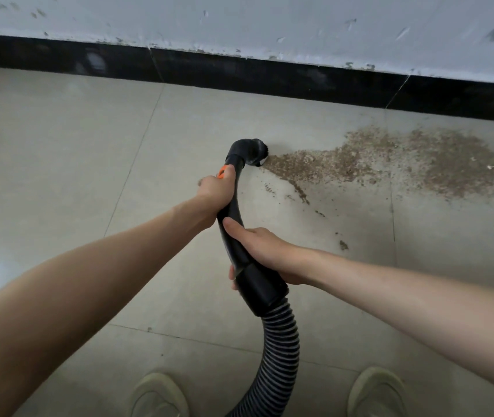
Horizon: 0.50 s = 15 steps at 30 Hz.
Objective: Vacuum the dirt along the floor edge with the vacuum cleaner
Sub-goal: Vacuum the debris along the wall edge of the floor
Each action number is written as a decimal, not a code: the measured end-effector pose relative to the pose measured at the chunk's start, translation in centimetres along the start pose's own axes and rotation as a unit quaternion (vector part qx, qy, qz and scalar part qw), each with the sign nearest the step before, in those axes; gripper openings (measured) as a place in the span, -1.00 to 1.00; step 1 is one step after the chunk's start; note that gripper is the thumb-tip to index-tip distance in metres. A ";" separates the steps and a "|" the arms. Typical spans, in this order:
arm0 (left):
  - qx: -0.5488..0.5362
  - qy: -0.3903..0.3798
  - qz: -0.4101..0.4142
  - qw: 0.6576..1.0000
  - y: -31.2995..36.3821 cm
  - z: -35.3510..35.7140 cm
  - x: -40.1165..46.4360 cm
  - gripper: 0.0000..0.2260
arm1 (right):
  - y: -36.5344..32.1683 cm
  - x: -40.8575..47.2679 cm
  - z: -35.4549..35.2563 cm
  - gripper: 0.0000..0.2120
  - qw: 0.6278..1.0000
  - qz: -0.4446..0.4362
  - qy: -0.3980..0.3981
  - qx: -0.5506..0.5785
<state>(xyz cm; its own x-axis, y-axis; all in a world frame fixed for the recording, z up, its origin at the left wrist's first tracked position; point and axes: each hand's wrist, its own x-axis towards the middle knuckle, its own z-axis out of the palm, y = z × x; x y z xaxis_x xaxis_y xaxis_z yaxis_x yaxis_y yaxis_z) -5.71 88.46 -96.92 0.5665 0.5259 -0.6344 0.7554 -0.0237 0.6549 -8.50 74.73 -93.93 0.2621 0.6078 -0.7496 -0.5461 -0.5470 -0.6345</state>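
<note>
Both hands on the vacuum wand, black and curved. Left hand wrapped round the upper part just below the orange button, fingers curled tight about the tube. Right hand lower down, thumb laid along the tube, fingers curled under it near the cuff where the ribbed hose joins on. Hose trailing down and out of view at the near edge, between two pale shoes.

Brush nozzle down at the floor, touching the left tip of the dirt patch. Barely started, by the look of things: a broad brown spread of crumbs running right from the nozzle, thickest toward the far right, lying near the black skirting board but not quite against it. Loose trails and specks scattered nearer, below the main patch, one small clump well apart toward the right.

Tiles left of the nozzle looking clean, so perhaps cleared, perhaps never dirty; impossible to tell. Almost all of the visible dirt left to collect, with a sweep rightward along the wall the likely way through, then the stray bits nearer in.
</note>
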 end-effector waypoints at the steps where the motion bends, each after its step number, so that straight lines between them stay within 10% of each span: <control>1: -0.003 -0.002 0.001 1.000 0.1 0.6 -0.1 -0.51 | 0.2 -0.3 -0.5 -0.51 1.000 0.001 0.002 -0.002; 15: 0.015 -0.017 0.012 1.000 2.9 8.8 -1.5 -0.59 | 2.3 -4.0 -8.0 -0.50 0.999 0.015 0.036 -0.016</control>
<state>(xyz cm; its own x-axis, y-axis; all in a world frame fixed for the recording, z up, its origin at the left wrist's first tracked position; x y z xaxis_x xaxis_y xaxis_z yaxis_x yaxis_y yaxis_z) -1.48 80.14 -97.73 0.5949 0.4959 -0.6326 0.7510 -0.0622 0.6574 -4.44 66.43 -93.95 0.3025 0.5487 -0.7794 -0.5298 -0.5830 -0.6160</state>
